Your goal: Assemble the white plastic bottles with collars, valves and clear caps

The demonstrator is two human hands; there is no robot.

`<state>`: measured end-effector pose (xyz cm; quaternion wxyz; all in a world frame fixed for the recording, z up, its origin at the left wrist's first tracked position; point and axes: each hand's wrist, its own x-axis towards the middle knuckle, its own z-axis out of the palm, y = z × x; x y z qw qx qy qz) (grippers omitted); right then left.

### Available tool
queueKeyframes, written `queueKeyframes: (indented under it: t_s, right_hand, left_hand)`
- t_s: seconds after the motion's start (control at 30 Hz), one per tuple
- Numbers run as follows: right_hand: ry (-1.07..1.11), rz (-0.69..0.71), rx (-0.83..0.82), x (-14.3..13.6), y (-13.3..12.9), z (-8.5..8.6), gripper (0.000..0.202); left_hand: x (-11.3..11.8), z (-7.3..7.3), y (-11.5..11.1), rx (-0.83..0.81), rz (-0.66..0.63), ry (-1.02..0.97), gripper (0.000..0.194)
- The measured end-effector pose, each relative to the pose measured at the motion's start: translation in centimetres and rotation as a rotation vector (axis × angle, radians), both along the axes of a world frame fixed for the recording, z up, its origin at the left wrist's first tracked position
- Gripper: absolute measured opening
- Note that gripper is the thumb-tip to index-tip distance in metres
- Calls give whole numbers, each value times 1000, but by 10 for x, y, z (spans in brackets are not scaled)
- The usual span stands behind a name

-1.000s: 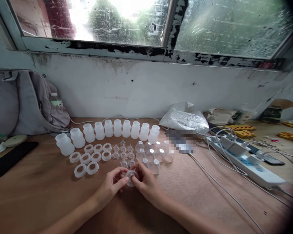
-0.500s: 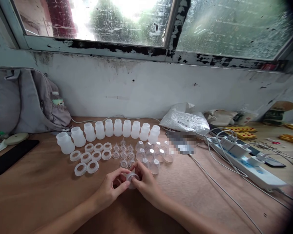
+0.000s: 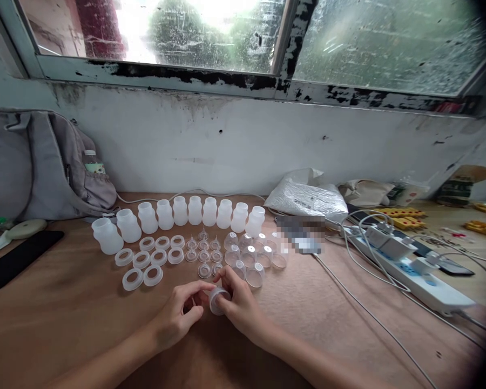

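Note:
My right hand (image 3: 235,300) grips a translucent bottle collar ring (image 3: 217,301) above the near part of the table, its thumb in the opening. Whether a nipple sits inside the ring is hard to make out. My left hand (image 3: 186,309) is open, thumb and index finger apart, the index fingertip at the ring's left edge. Just beyond the hands stand clear bottle nipples (image 3: 203,256) in rows. Left of them lie several matching collar rings (image 3: 153,275); to the right are clear dome caps (image 3: 254,274). Frosted small bottles (image 3: 195,210) form an arc behind.
A grey backpack (image 3: 32,162) leans at the back left, near a black flat object (image 3: 20,262). At right, a white power strip (image 3: 437,294) carries plugs and trailing cables. A silver plastic parcel (image 3: 308,197) rests against the wall, with a phone-like device (image 3: 308,246) in front.
My left thumb has come off the ring and drawn back to the left. The ring stays in my right hand, now tilted slightly differently.

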<state>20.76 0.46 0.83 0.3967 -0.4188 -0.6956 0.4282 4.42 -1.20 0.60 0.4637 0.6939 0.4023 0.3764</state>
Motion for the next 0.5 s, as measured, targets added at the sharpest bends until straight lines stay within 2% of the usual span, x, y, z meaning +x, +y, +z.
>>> queueKeyframes:
  t_s: [0.2,0.37,0.5]
  right_hand:
    - [-39,-7,36,-1,0,0,22]
    - [-52,-7,65,-2,0,-2,22]
    - [-75,-21,102,-2,1,-7,23]
  left_hand:
    - [-1,-1,-1,105,-4,68,39]
    - [-4,0,-2,191,-85,176,45]
    - [-3,0,-4,258,-46,188,44]
